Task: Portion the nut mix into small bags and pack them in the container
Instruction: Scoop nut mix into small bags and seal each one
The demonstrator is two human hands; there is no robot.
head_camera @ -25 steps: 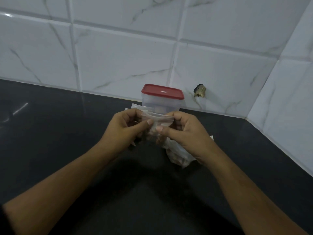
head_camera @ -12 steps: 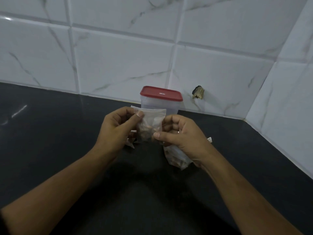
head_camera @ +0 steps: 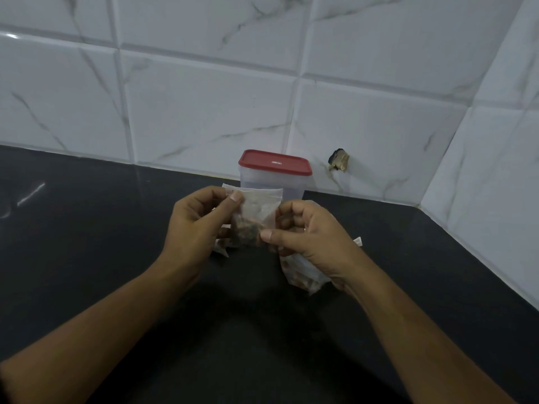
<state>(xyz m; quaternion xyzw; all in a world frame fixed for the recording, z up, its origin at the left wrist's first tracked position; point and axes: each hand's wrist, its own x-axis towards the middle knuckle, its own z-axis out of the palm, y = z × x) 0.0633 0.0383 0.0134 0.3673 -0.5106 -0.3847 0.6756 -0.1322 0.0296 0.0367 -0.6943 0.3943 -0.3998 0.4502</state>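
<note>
A small clear bag (head_camera: 256, 211) with brown nuts in its bottom hangs upright between both hands above the black counter. My left hand (head_camera: 195, 225) pinches its upper left corner with the thumb. My right hand (head_camera: 309, 231) pinches its lower right side between thumb and curled fingers. Behind the bag stands a clear plastic container (head_camera: 274, 177) with its red lid on. A larger bag of nut mix (head_camera: 303, 275) lies on the counter under my right hand, partly hidden. More bag plastic (head_camera: 220, 249) shows below my left hand.
The black counter (head_camera: 87, 243) runs to a white marble-tiled wall (head_camera: 204, 112) at the back and on the right, forming a corner. A broken hole (head_camera: 339, 163) is in the wall right of the container.
The bag's top has gone from folded over to standing upright and flat. My right thumb has slid down its right side; the left thumb stays at the top corner.
</note>
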